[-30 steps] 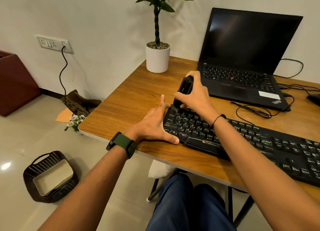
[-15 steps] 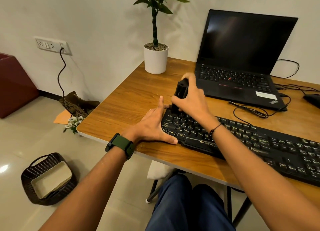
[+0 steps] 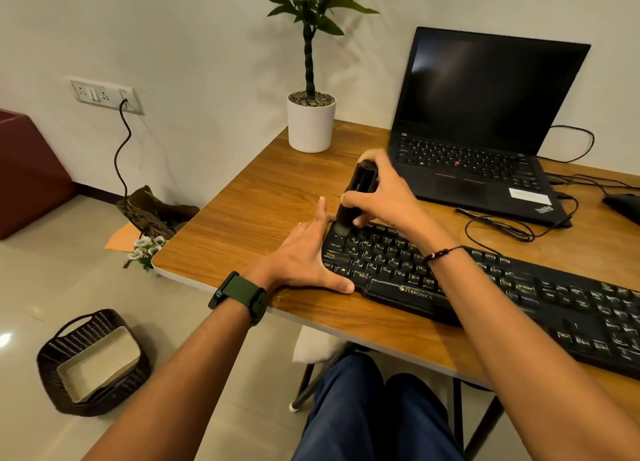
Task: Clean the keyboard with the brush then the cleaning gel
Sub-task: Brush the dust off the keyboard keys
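A black keyboard point(image 3: 519, 294) lies slanted across the wooden desk point(image 3: 263, 218). My right hand point(image 3: 388, 197) grips a black brush point(image 3: 356, 190) held nearly upright, its bristles touching the keys at the keyboard's top left corner. My left hand point(image 3: 308, 256) lies flat on the desk with fingers spread, its thumb and index finger pressed against the keyboard's left end. No cleaning gel is in view.
An open black laptop point(image 3: 485, 131) stands behind the keyboard, with cables point(image 3: 512, 228) beside it. A white potted plant point(image 3: 311, 121) sits at the desk's back corner. On the floor left are a dark basket point(image 3: 90, 363) and a wall socket cord point(image 3: 121, 156).
The brush has shifted slightly left and down onto the top left corner keys. My left hand stays against the keyboard's end.
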